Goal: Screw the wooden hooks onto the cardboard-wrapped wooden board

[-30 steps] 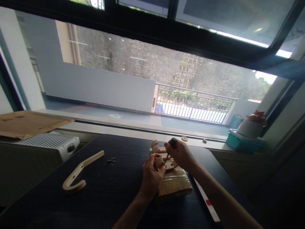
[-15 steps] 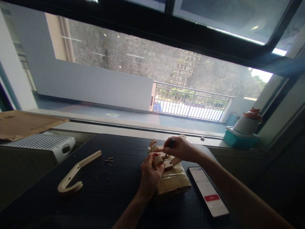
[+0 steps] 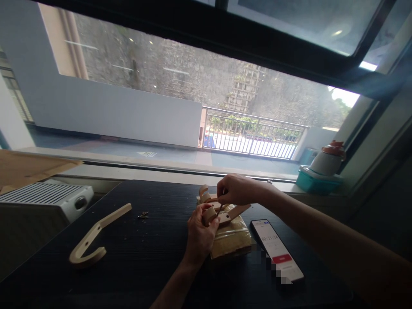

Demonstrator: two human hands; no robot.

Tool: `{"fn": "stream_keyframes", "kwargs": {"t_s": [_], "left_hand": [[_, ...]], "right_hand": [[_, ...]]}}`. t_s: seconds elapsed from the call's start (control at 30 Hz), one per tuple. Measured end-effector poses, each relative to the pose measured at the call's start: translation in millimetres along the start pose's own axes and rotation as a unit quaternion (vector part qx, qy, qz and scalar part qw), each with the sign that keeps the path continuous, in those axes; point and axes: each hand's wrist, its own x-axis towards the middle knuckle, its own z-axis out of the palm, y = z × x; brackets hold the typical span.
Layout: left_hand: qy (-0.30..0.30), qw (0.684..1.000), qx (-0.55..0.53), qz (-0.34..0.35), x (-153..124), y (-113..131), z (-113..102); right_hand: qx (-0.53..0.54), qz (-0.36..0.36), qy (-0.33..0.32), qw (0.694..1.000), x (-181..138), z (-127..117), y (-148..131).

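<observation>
My left hand (image 3: 202, 229) is closed around the curled end of a pale wooden hook (image 3: 227, 217), which lies on a tape-wrapped brown block (image 3: 233, 241). Above it, my right hand (image 3: 236, 189) grips a screwdriver (image 3: 220, 208) whose thin shaft points down at the hook beside my left fingers. The screwdriver's handle is mostly hidden in my fist, and its tip is too small to make out. Just behind, a second wooden hook (image 3: 206, 197) sits on the far part of the block, partly covered by my hands.
A loose wooden hook (image 3: 93, 234) lies at the left of the dark table (image 3: 144, 274), with several small screws (image 3: 143, 215) near it. A phone (image 3: 278, 251) showing a timer lies right of the block. A teal box (image 3: 318, 180) and a jug (image 3: 327, 161) stand on the windowsill.
My right hand has turned over the screwdriver, so its dark handle top is now covered. The left hand keeps its hold on the hook. The whole view has shifted slightly.
</observation>
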Motion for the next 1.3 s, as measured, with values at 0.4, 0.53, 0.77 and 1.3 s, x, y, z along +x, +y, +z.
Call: {"fn": "stream_keyframes", "kwargs": {"t_s": [0.4,0.53,0.77,1.3], "left_hand": [[-0.006,1.000,-0.002,-0.005,1.9,-1.8,-0.1],[-0.004,1.000,-0.001,-0.005,2.8,-2.2,-0.4],[-0.013,1.000,-0.008,-0.007,3.4,-5.3,-1.2],[-0.089,0.995,-0.034,-0.015,5.4,4.5,-14.1]], "right_hand": [[-0.087,0.015,-0.104,0.991,3.1,-11.9,-4.1],[-0.100,0.031,-0.162,0.981,5.4,-14.9,-8.6],[-0.189,0.025,-0.161,0.968,5.4,-19.1,-32.3],[-0.174,0.046,-0.149,0.972,-0.8,-15.6,-21.5]]}}
